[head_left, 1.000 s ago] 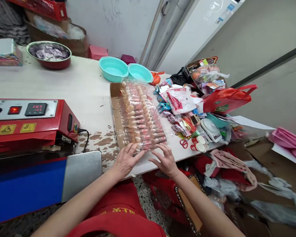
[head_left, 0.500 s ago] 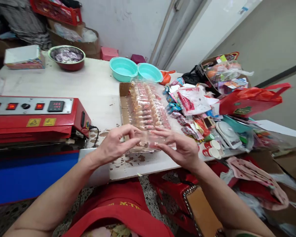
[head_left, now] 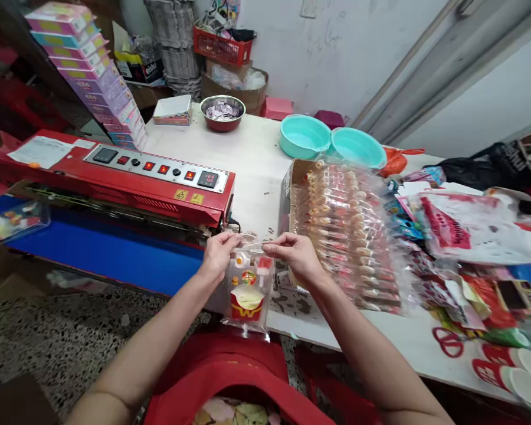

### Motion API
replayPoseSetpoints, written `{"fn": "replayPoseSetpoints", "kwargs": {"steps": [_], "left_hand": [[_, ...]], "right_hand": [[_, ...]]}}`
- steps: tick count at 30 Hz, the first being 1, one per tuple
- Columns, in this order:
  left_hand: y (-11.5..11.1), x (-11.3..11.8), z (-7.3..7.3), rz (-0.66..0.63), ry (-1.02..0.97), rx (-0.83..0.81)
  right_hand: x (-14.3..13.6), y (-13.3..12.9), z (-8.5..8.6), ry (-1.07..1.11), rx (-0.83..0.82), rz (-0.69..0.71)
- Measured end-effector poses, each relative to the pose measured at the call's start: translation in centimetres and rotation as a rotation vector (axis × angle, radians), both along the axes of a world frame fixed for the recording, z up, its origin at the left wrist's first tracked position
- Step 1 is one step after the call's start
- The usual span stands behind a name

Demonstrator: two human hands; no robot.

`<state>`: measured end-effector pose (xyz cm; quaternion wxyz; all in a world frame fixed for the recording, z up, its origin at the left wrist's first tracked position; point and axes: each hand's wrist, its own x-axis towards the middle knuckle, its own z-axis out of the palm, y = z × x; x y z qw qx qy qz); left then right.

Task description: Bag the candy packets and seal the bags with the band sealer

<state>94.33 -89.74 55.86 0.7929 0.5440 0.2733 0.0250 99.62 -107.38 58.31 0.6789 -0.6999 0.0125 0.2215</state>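
Between my two hands hangs a clear plastic bag point(head_left: 248, 295) with small food-shaped pieces inside: a fried egg, a pizza shape and a red fries carton. My left hand point(head_left: 220, 254) pinches one top corner of the bag. At the other corner my right hand point(head_left: 294, 254) grips the edge with thumb and fingers. To the right, a cardboard box point(head_left: 287, 198) holds rows of similar packed bags point(head_left: 349, 236). On my left stands a red bag sealing machine point(head_left: 159, 189) with lit switches, a digital display and a blue belt point(head_left: 115, 248). Another filled bag point(head_left: 15, 221) lies on the belt's far left.
Two turquoise basins point(head_left: 305, 137) and a metal bowl of packets point(head_left: 222, 112) stand at the back. A tall stack of boxes point(head_left: 92, 77) rises behind the machine. Scissors point(head_left: 448, 342), paper cups point(head_left: 504, 375) and loose packages point(head_left: 469, 224) crowd the right side.
The view has swung left, showing more of the machine. My hands were over the box's near edge with a clear bag; now they hold the filled bag upright, left of the box.
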Motion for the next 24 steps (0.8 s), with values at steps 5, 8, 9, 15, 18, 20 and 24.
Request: {"fn": "replayPoseSetpoints", "kwargs": {"steps": [5,8,9,15,18,20,24], "left_hand": [[2.1,-1.8,-1.2,-0.099,0.067,-0.002],[3.2,-2.1,-2.0,-0.065,0.093,0.006],[3.3,-2.0,-2.5,-0.028,0.097,0.014],[3.6,-1.1,-5.0,0.129,0.131,0.027],[4.5,-1.6,-5.1,0.111,0.205,-0.071],[5.5,-2.3,-5.1,0.074,0.256,-0.136],[7.5,-3.2,-5.7,0.112,0.261,-0.133]], "right_hand": [[-0.4,2.2,-2.4,0.067,0.032,-0.007],[-0.7,2.9,-3.2,0.101,0.037,0.034],[-0.8,3.1,-3.4,0.113,0.038,0.046],[-0.6,5.2,-5.5,0.197,0.093,-0.009],[0.1,6.4,-6.9,0.263,0.101,-0.084],[0.5,7.2,-7.7,0.302,0.113,-0.125],[1.3,9.7,-9.0,0.322,0.131,-0.167]]}}
